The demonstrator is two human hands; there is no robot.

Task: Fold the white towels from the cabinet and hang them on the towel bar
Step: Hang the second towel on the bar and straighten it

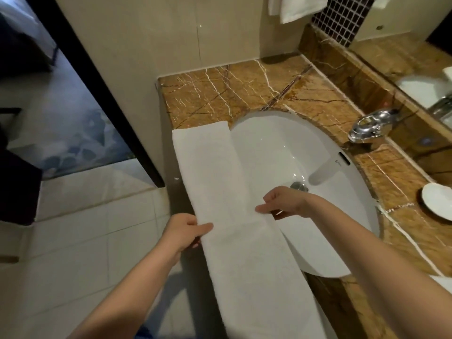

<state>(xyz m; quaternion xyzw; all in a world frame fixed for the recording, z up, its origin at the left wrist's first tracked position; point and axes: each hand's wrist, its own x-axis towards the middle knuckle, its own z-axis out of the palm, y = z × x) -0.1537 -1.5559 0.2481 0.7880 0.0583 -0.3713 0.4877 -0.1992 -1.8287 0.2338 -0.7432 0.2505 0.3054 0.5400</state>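
A long white towel (220,187), folded into a narrow strip, lies along the left edge of the brown marble counter (227,91) and partly over the white sink (281,152). My left hand (183,231) pinches the towel's left edge near its middle, thumb on top. At the towel's right edge my right hand (283,204) pinches the cloth with thumb and fingers over the basin. More white towels (293,8) hang on the wall at the top; the bar itself is out of view.
A chrome faucet (367,126) stands behind the sink and a white dish (437,201) sits on the counter at right. A mirror (420,64) runs along the back. Tiled floor (85,241) and a dark door frame (110,99) lie to the left.
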